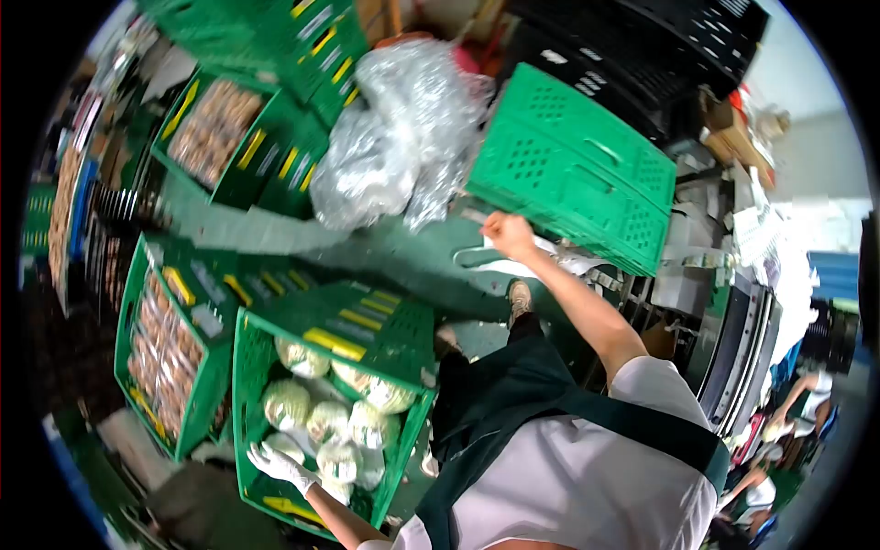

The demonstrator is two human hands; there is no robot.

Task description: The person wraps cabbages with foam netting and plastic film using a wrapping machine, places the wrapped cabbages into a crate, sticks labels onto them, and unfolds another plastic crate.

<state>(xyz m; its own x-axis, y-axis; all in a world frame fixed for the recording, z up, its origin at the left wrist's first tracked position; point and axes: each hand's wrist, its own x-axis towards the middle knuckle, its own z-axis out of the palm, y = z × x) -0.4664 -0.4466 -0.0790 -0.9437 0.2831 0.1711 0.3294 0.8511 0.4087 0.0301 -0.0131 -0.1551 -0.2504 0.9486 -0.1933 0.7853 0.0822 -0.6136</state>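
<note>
My left hand, in a white glove, is stretched out with its fingers apart over the near left side of a green crate. Inside that crate lie several round, pale green cabbages, some seemingly wrapped; the fingers are close to one, and I cannot tell whether they touch it. My right hand is bare and closed beside the lower left edge of a green folded-looking crate. Whatever its fingers hold, if anything, is hidden. Just below it is a white strap-like thing.
Bagged brown produce fills a crate at left and another farther back. Clear plastic wrap lies in a heap beside stacked green crates. Black crates stand behind. A metal-edged conveyor-like frame is on the right; people sit beyond.
</note>
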